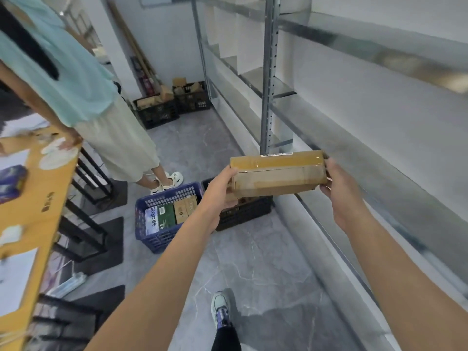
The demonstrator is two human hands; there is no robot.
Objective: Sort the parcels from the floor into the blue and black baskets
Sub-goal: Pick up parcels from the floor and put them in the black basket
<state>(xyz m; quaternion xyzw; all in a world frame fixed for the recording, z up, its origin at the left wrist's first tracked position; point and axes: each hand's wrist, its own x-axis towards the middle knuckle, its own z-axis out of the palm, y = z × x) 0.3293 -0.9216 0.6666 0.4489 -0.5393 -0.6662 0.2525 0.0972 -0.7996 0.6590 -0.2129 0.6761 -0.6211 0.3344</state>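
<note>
Left hand [220,191] and right hand [340,191] gripping parcel [278,173], black basket [243,214] largely hidden

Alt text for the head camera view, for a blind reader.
The left hand and right hand hold a long brown taped cardboard parcel by its ends. Below it on the grey floor stand a blue plastic basket holding boxes and a black plastic basket; another person stands by a yellow table.
</note>
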